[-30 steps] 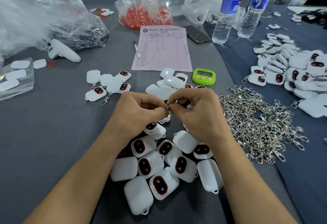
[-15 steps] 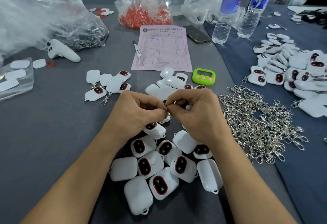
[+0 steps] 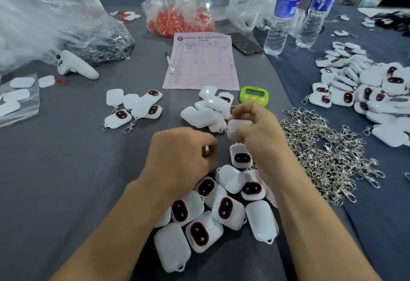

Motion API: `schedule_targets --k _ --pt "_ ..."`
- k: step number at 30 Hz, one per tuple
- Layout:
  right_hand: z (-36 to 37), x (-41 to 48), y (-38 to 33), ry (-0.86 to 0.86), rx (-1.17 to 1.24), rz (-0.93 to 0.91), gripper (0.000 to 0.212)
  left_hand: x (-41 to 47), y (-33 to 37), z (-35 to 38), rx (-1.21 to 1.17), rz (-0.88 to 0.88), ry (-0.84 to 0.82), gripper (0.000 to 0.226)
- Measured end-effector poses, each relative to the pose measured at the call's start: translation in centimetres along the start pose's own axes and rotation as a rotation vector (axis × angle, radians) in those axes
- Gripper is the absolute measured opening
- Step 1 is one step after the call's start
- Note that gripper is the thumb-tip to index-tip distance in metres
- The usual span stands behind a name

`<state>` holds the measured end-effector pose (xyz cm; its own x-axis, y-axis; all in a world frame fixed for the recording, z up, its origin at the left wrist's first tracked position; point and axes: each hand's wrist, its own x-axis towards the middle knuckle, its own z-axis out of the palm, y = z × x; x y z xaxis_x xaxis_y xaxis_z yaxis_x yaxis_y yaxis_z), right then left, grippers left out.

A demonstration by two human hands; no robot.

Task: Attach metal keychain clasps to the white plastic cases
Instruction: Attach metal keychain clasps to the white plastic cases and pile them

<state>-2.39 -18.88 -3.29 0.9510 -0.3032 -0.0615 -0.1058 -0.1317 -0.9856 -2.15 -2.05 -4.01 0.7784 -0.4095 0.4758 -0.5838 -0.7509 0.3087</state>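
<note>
White case (image 3: 237, 128) in R hand (image 3: 260, 133)

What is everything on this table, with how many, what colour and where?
cases: many, white, pile at centre front, groups mid-table, bigger pile right
clasps: heap, silver, right of the front pile
form: one, pink, centre back
pen: one, white, on the form's left edge
timer: one, green, by the form's near right corner
phone: one, dark, right of the form
bottles: two, clear, blue labels, back right
bag of red parts: one, clear, behind the form
big bag: one, clear, back left
controller: one, white, beside the big bag
table: one, grey
left hand: fingers curled round a small metal piece
right hand: holds one white case
</note>
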Motion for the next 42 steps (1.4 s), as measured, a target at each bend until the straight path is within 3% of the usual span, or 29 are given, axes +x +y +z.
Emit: schedule_targets --k 4,15,21,24,35,42 --pt "-0.5 -0.2 0.2 -0.057 -0.052 -0.097 0.036 0.3 0.1 0.9 0.020 -0.076 -0.169 0.012" --pt "-1.9 -0.3 0.0 -0.127 -0.324 -0.116 0.023 0.6 -1.1 1.1 -0.161 -0.238 -0.304 0.018" --pt "-1.7 -0.3 0.1 -0.113 -0.371 -0.101 0.023 0.4 -1.2 1.0 -0.301 -0.229 -0.253 0.031" --pt "-1.6 -0.4 0.0 -0.115 -0.359 -0.090 0.024 0.5 -1.5 1.0 -0.311 -0.237 -0.255 0.026" --pt "-1.6 -0.4 -0.1 -0.117 -0.435 -0.084 0.023 0.5 -1.0 0.8 -0.301 -0.314 -0.284 0.028" --pt "-1.7 -0.4 -0.2 -0.163 -0.362 -0.011 0.022 0.1 -0.3 0.6 -0.175 -0.287 -0.226 0.017"
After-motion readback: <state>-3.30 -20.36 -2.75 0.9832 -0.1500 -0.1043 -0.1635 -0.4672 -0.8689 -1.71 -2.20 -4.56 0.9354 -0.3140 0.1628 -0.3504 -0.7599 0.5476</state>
